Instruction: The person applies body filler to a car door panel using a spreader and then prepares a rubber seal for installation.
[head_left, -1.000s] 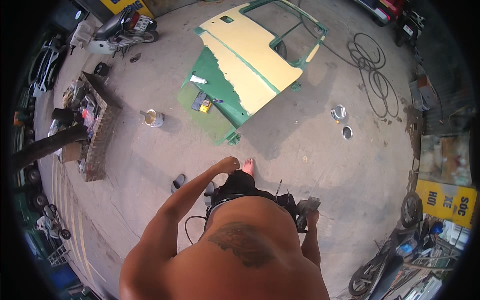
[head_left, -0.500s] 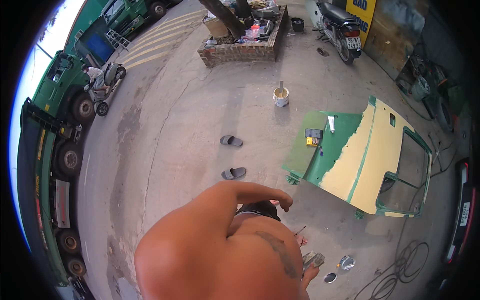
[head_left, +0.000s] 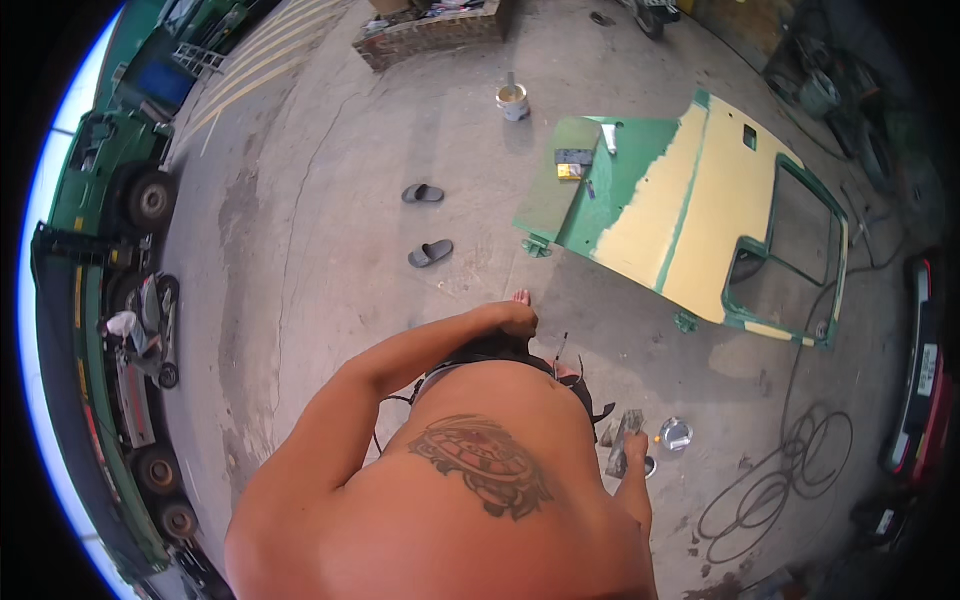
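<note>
Right hand (head_left: pixel 632 447) grips a grey sanding block (head_left: pixel 620 440) low at the side; left hand (head_left: pixel 518 320) rests clenched at the waistband, clear of the green door panel (head_left: pixel 610 190) lying flat on the floor.

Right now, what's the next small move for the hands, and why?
Probably a step toward the green door panel. The right hand grips a grey block-like tool, the left hand is at the waist, and the panel, with its large patches of yellow filler, lies on the floor out of reach.
</note>
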